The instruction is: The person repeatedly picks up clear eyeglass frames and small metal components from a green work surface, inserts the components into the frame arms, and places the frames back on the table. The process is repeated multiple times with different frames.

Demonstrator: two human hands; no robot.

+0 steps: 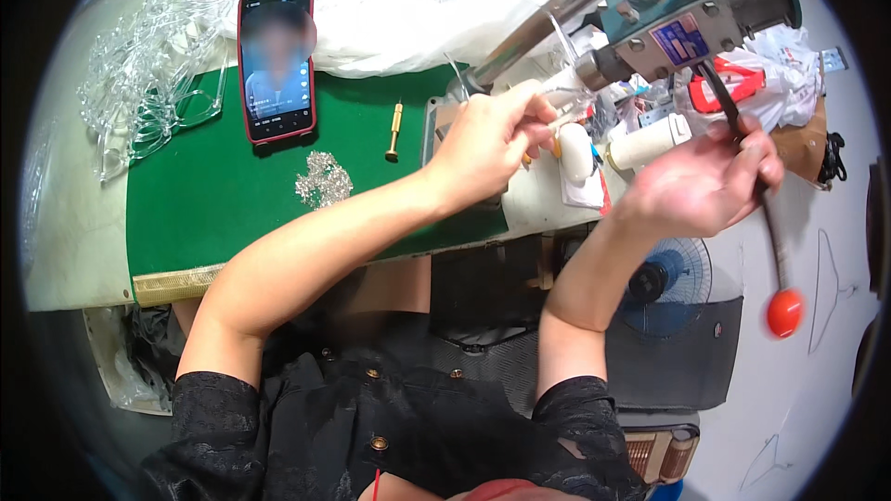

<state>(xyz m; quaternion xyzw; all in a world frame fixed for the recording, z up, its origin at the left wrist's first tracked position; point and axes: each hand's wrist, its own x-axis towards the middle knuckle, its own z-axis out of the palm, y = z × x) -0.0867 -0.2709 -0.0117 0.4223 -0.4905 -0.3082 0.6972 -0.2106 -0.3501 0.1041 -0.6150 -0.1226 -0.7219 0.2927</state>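
A hand press (640, 14) with a green body and a steel ram stands at the upper right, tilted in view. My left hand (487, 144) is just below the ram, its fingers pinched together. What they hold is mostly hidden; some clear plastic shows beside the fingertips. My right hand (705, 181) has its fingers curled round the dark lever (775, 232) of the press, well above the red ball knob (784, 313) at its end. Left of my left hand, a small yellow-handled screwdriver (395, 130) lies on the green mat (186, 209), near a heap of tiny silvery parts (323, 180).
A phone (278, 65) in a red case stands on the mat. Clear eyeglass frames (158, 83) pile up at the left, with white plastic sheeting (399, 19) behind. A white cylindrical container (648, 141) and bags lie beyond the press. Below the table is a fan (664, 283).
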